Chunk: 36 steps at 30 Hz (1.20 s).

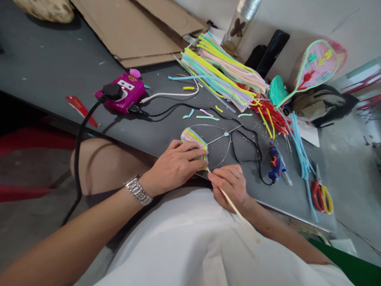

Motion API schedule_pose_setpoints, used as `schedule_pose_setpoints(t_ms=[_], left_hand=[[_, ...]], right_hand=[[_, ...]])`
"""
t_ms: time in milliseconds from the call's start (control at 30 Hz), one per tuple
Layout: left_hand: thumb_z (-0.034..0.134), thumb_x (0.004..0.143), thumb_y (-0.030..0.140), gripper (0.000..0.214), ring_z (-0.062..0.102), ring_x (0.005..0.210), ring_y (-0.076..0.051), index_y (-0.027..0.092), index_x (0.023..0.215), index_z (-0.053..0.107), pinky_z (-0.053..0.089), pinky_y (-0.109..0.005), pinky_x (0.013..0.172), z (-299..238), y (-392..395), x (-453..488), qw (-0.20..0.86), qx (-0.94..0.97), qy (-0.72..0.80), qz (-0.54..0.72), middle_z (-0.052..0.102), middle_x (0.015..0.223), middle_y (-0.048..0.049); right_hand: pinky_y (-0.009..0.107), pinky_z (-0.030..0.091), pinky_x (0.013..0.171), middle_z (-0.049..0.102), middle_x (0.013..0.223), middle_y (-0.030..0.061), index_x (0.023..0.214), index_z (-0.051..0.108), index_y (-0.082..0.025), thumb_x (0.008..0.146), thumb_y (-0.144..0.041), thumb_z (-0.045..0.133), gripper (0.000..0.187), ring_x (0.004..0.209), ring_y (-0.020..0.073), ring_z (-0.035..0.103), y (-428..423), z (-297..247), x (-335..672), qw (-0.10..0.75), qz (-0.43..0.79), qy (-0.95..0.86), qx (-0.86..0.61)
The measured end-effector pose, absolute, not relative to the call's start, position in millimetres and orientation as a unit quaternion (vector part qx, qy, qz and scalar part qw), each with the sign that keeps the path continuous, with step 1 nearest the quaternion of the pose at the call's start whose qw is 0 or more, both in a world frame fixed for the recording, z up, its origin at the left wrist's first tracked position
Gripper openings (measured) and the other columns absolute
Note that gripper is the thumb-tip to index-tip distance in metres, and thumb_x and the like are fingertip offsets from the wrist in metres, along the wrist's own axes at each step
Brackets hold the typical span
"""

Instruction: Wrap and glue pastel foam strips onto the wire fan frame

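Observation:
My left hand (pixel 186 161), with a metal watch on its wrist, presses a woven strip of pastel pipe cleaners (pixel 193 136) at the table's near edge. That strip runs along part of a round wire frame (pixel 228 149), which has a straight spoke and a small pale blue knot. My right hand (pixel 229 182) pinches a cream pipe cleaner (pixel 238 212) near its end. One end of it meets the strip beside my left fingertips, and its long tail trails down over my forearm. My left fingers cover part of the strip.
Bundles of pastel pipe cleaners (pixel 220 81) lie at the back, near red ones (pixel 275 117). A purple power socket (pixel 125 93) feeds a black cable to a blue glue gun (pixel 276 163). Scissors (pixel 321 194) lie at right, a red cutter (pixel 80 109) at left, cardboard (pixel 149 35) behind.

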<state>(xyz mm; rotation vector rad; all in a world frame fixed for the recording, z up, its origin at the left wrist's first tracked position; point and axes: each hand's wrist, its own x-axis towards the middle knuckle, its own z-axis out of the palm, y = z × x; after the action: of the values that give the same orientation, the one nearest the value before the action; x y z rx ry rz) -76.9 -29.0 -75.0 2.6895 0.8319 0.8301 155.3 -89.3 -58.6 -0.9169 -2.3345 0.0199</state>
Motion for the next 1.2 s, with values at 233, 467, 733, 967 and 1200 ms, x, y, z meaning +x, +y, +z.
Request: schedule_pose_setpoints(t_ms=[233,467,733,967,1200], left_hand=[[0.057,0.100,0.021,0.019,0.058,0.120,-0.024,0.027,0.110,0.073,0.037,-0.040,0.087,-75.6,-29.2,-76.6,0.104,0.911,0.283,0.281,0.072,0.129,-0.0025],[0.057,0.101,0.021,0.018,0.058,0.121,-0.024,0.027,0.110,0.071,0.035,-0.040,0.086,-76.3,-28.7,-76.5,0.105,0.912,0.282,0.278,0.072,0.130,-0.0018],[0.059,0.100,0.022,0.017,0.059,0.120,-0.024,0.026,0.109,0.072,0.035,-0.040,0.085,-75.6,-28.0,-76.0,0.111,0.911,0.282,0.280,0.073,0.128,-0.0026],[0.057,0.102,0.025,0.018,0.059,0.118,-0.024,0.026,0.111,0.072,0.034,-0.040,0.085,-75.6,-28.1,-75.9,0.113,0.911,0.281,0.279,0.073,0.129,-0.0030],[0.056,0.101,0.022,0.017,0.058,0.119,-0.025,0.026,0.108,0.071,0.034,-0.041,0.085,-74.1,-28.1,-76.1,0.115,0.912,0.281,0.277,0.072,0.129,-0.0009]], right_hand=[[0.038,0.047,0.077,0.073,0.095,0.0063,0.117,0.062,-0.020,0.090,-0.010,0.057,0.030,0.085,0.0203,0.065,-88.7,-58.8,154.0,0.306,0.000,-0.885,-0.350],[0.038,0.047,0.076,0.072,0.095,0.0078,0.115,0.063,-0.019,0.089,-0.008,0.057,0.029,0.086,0.0218,0.064,-86.1,-59.3,153.4,0.319,0.028,-0.877,-0.357],[0.039,0.050,0.079,0.073,0.095,0.0075,0.112,0.066,-0.021,0.093,-0.007,0.055,0.026,0.084,0.0204,0.065,-84.9,-56.9,153.2,0.370,0.137,-0.823,-0.410],[0.040,0.051,0.079,0.073,0.095,0.0077,0.113,0.066,-0.021,0.090,-0.005,0.058,0.029,0.086,0.0208,0.066,-87.3,-58.2,157.1,0.377,0.135,-0.826,-0.397],[0.041,0.049,0.079,0.072,0.099,0.0087,0.115,0.064,-0.021,0.091,-0.006,0.058,0.029,0.087,0.0216,0.063,-87.0,-63.2,158.4,0.340,0.133,-0.843,-0.396]])
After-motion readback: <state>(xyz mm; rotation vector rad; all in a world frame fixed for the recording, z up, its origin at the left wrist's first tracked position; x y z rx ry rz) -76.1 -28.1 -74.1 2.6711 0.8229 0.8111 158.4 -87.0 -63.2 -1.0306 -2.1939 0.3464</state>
